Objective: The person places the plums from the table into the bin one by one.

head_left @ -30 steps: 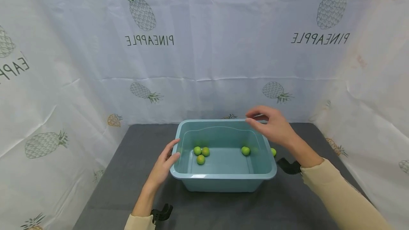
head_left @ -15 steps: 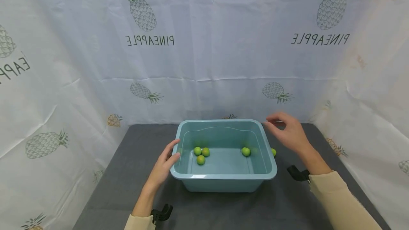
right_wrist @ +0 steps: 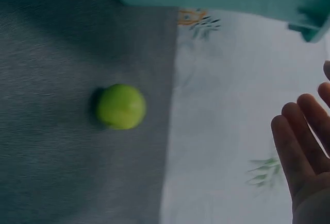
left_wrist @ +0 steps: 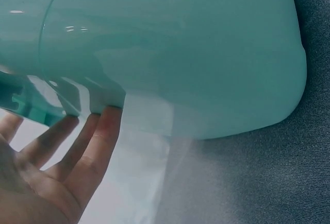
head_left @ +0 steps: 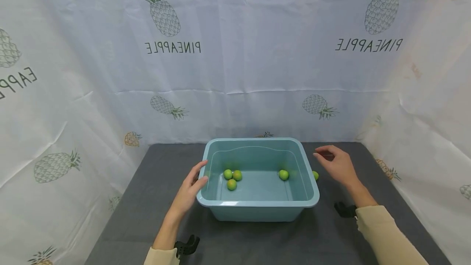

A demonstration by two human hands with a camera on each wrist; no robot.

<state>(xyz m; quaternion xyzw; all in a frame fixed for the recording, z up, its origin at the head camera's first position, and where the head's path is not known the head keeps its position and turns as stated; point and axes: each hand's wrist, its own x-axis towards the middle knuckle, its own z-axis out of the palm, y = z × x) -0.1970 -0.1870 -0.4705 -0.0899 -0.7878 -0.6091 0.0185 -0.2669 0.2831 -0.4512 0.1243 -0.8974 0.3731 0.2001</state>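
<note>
A light blue-green plastic basin [head_left: 257, 203] stands on the dark grey cloth. Inside, three small green citrus fruits [head_left: 232, 184] lie together at the left, and a single green fruit [head_left: 283, 174] at the right. Another green fruit [right_wrist: 121, 106] rests on the cloth just outside the basin's right wall. My left hand [head_left: 187, 189] rests against the basin's left side, its nearly straight fingertips [left_wrist: 111, 113] touching the outer wall under the rim. Above the cloth, right of the basin, my right hand [head_left: 338, 167] hovers near the outside fruit and holds nothing.
White curtains [head_left: 257, 64] printed with pineapples hang behind the table and along both sides. The dark grey table cloth [head_left: 169, 162] reaches to the back curtain. Black camera straps [head_left: 187, 245] sit at both wrists.
My right hand has moved from above the basin's back right corner to the right and down, beside the fruit outside. The left hand, basin and fruits stay where they were.
</note>
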